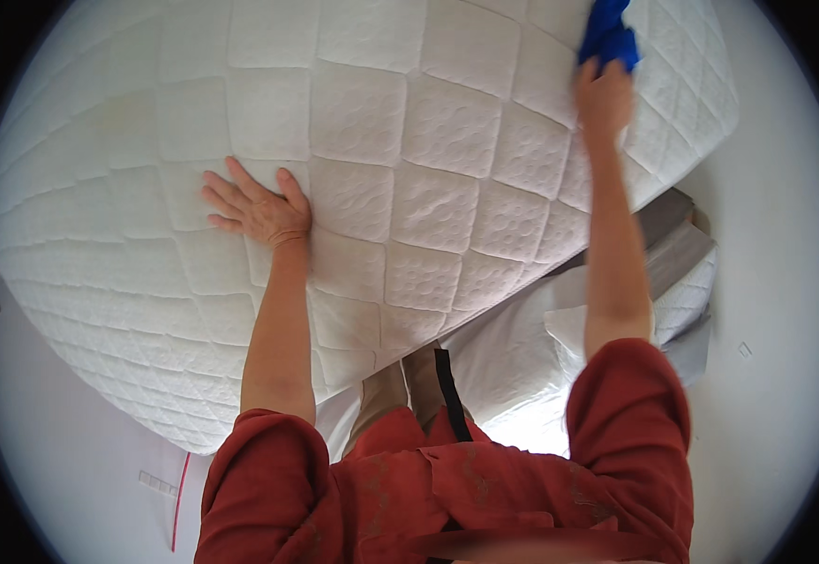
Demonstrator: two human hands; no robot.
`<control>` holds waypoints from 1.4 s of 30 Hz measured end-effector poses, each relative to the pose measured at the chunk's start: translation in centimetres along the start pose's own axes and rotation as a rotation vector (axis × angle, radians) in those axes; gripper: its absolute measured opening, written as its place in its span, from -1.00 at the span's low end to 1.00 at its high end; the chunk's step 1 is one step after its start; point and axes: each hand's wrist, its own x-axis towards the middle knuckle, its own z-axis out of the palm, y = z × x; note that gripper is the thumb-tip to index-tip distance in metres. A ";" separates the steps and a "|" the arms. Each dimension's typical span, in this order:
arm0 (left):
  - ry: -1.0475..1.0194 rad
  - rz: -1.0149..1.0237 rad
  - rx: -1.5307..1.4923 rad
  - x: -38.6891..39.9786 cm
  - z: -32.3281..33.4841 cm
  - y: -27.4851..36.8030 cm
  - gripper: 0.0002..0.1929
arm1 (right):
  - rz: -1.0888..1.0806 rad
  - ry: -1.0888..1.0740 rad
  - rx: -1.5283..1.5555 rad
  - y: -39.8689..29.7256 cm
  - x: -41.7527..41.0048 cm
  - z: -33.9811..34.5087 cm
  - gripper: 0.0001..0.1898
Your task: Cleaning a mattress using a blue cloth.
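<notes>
A large white quilted mattress (pixel 353 190) fills most of the view before me, tilted up with its lower edge crossing in front of my legs. Flat against its surface, left of centre, rests my left hand (pixel 261 208), fingers spread and holding nothing. My right hand (pixel 605 99) is stretched far forward at the upper right. It grips a blue cloth (pixel 607 35) that lies against the mattress near its right side. The cloth's far end runs out of the picture, and this hand is slightly blurred.
Below the mattress edge lie pale rumpled sheets (pixel 515 345) and a grey bed frame part (pixel 677 250). A white wall (pixel 769 282) rises at the right. On the left wall are a socket strip (pixel 158 483) and a red cord (pixel 181 500). A black strap (pixel 452 395) hangs at my front.
</notes>
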 end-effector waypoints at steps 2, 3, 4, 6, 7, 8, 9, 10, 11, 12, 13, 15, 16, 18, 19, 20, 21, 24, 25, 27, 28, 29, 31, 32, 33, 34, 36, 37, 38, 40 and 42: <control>0.003 0.004 0.018 0.2 -0.1 -0.6 -0.22 | -0.179 -0.034 0.215 -3.3 -7.8 -2.7 -0.74; -0.001 0.006 0.001 0.2 0.0 -0.5 -0.22 | -0.193 -0.153 0.248 -4.8 -11.8 -4.4 -0.75; -0.016 -0.007 0.003 0.0 0.0 -0.2 -0.23 | -0.296 -0.232 0.362 -6.3 -15.0 -6.9 -0.77; -0.022 -0.014 0.001 0.2 0.0 -0.3 -0.23 | -0.379 -0.382 0.540 -8.5 -20.8 -10.7 -0.76; -0.017 -0.014 0.018 0.1 0.1 -0.4 -0.23 | -0.473 -0.434 0.595 -8.8 -22.6 -12.3 -0.73; -0.018 -0.012 0.028 0.0 0.2 -0.3 -0.23 | -0.564 -0.555 0.643 -8.4 -23.3 -13.8 -0.74; -0.022 -0.002 0.014 0.1 0.0 -0.2 -0.23 | -0.552 -0.549 0.631 -7.2 -23.2 -13.6 -0.74; -0.008 -0.001 0.026 0.2 0.0 -0.2 -0.23 | -0.698 -0.566 0.557 -4.8 -23.3 -12.6 -0.76; 0.003 -0.005 0.039 0.1 0.0 -0.4 -0.23 | -0.845 -0.590 0.479 -2.0 -23.0 -11.7 -0.78; 0.011 -0.004 0.029 0.2 -0.2 -0.7 -0.24 | -0.871 -0.566 0.415 1.4 -20.9 -10.2 -0.79; 0.007 -0.004 0.022 0.1 -0.2 -0.7 -0.24 | -0.832 -0.547 0.334 4.5 -17.7 -9.6 -0.76; 0.029 0.005 0.019 0.3 -0.2 -0.6 -0.26 | -0.530 -0.423 0.052 9.0 -11.5 -10.1 -0.72; 0.024 0.010 0.007 0.3 0.0 -0.1 -0.26 | -0.307 -0.387 -0.138 12.2 -9.8 -9.2 -0.77; 0.017 0.014 -0.017 0.3 -0.2 0.6 -0.26 | 0.081 -0.332 -0.222 16.0 -8.0 -7.9 -0.72; 0.011 0.016 -0.023 0.2 -0.4 0.8 -0.26 | 0.218 -0.344 -0.124 15.7 -8.3 -6.8 -0.66; 0.012 0.012 -0.028 0.2 -0.4 0.9 -0.25 | 0.288 -0.301 -0.129 15.2 -9.8 -6.1 -0.64; 0.020 0.010 -0.026 0.4 -0.4 0.7 -0.25 | 0.358 -0.259 -0.123 13.5 -11.3 -5.0 -0.62; 0.016 -0.012 0.016 0.3 -0.2 0.0 -0.26 | 0.281 -0.112 -0.052 8.6 -16.8 -5.6 -0.63; 0.017 -0.012 0.013 0.4 -0.2 0.3 -0.26 | 0.245 -0.092 -0.018 7.1 -18.5 -6.5 -0.64; 0.023 -0.004 0.002 0.4 -1.0 0.7 -0.26 | 0.080 -0.098 0.043 5.1 -21.5 -8.6 -0.69; 0.026 -0.001 0.005 0.3 -1.0 0.6 -0.26 | 0.058 -0.181 0.059 3.4 -23.2 -10.0 -0.70; 0.024 -0.006 0.009 0.4 -1.2 0.4 -0.26 | 0.031 -0.261 0.082 1.5 -24.5 -11.3 -0.72; 0.037 -0.014 0.017 0.4 -1.3 0.7 -0.26 | -0.065 -0.422 0.298 -0.9 -26.5 -13.3 -0.75; 0.022 -0.011 0.017 0.4 -1.2 0.9 -0.26 | -0.104 -0.460 0.399 -1.7 -26.7 -14.1 -0.77; 0.005 -0.007 0.017 0.4 -1.2 1.1 -0.25 | -0.142 -0.500 0.499 -2.3 -26.2 -14.9 -0.79; 0.014 -0.003 0.029 0.4 -1.6 1.0 -0.25 | -0.141 -0.499 0.514 -2.7 -25.3 -15.5 -0.79; -0.009 -0.001 0.059 0.6 -2.4 0.8 -0.26 | -0.287 -0.513 0.727 -3.0 -23.3 -16.4 -0.78; 0.001 0.003 0.064 0.9 -2.7 0.7 -0.26 | -0.287 -0.506 0.737 -2.8 -21.8 -16.0 -0.78; -0.019 -0.016 0.057 1.0 -3.2 0.4 -0.28 | -0.319 -0.410 0.751 -2.6 -20.1 -15.3 -0.76; -0.041 -0.026 0.055 1.1 -3.6 2.2 -0.29 | -0.401 -0.197 0.670 -1.6 -16.6 -11.8 -0.72; 0.025 0.163 -0.064 1.7 -3.9 6.8 -0.31 | -0.506 -0.097 0.530 0.7 -11.9 -7.7 -0.80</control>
